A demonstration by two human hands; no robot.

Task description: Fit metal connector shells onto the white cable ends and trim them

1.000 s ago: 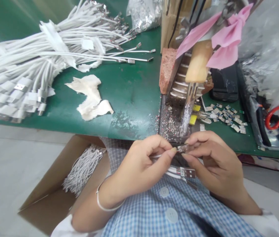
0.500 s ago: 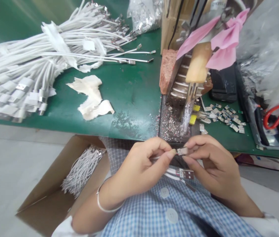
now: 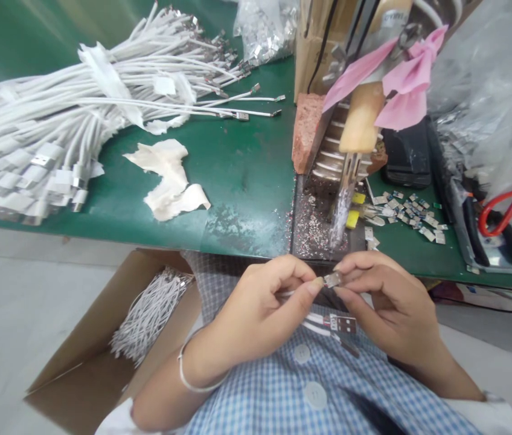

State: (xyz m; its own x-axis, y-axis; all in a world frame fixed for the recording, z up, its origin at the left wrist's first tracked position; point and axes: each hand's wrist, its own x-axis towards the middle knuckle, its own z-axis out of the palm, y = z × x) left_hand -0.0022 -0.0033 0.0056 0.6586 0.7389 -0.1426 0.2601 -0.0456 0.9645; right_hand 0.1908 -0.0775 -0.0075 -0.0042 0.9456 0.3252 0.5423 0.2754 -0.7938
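Note:
My left hand (image 3: 260, 308) pinches a thin white cable just behind its metal connector (image 3: 332, 279). My right hand (image 3: 389, 302) pinches that same small silver connector from the other side. Both hands are held close over my lap, just below the table's front edge. Under them, more white cables with USB plug ends (image 3: 344, 324) lie across my blue checked shirt. Directly above the hands stands a soldering iron (image 3: 359, 124) with a wooden handle, its tip pointing down toward a debris-covered tray (image 3: 313, 226).
A large bundle of white cables (image 3: 57, 133) fills the left of the green table (image 3: 247, 163). A torn white paper scrap (image 3: 168, 178) lies mid-table. Small connector parts (image 3: 407, 214) are scattered at right, beside red-handled scissors (image 3: 507, 211). A cardboard box with cables (image 3: 147, 314) sits lower left.
Both hands with the connector have dropped slightly in view and the connector has turned a little between the fingers. Nothing else moved.

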